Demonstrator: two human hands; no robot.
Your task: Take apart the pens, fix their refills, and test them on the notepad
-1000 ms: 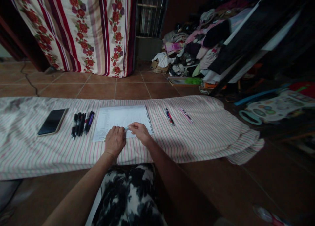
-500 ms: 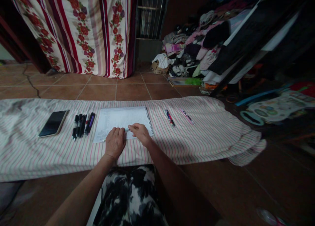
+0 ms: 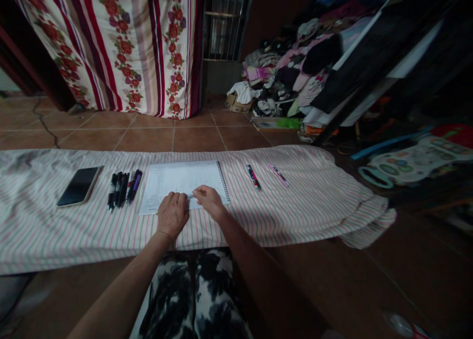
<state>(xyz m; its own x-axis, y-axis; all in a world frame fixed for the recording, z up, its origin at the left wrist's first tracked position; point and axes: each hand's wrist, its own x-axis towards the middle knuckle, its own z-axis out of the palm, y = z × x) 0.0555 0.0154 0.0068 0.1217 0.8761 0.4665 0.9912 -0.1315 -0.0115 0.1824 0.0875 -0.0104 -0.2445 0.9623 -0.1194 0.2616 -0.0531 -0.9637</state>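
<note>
My right hand (image 3: 210,201) pinches a pale item (image 3: 189,196); left hand (image 3: 172,215): grip, cannot tell. Striped cloth (image 3: 314,206) extends beyond the notebook (image 3: 181,175) edges.

No text readable; print on notebook page (image 3: 173,177) too small.

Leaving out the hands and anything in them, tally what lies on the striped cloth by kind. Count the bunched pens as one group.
Smartphone: 1
Bunched pens: 1 group
Spiral notebook: 1
Separate pens: 2, a dark-and-red pen and a pink pen
Total: 5
</note>
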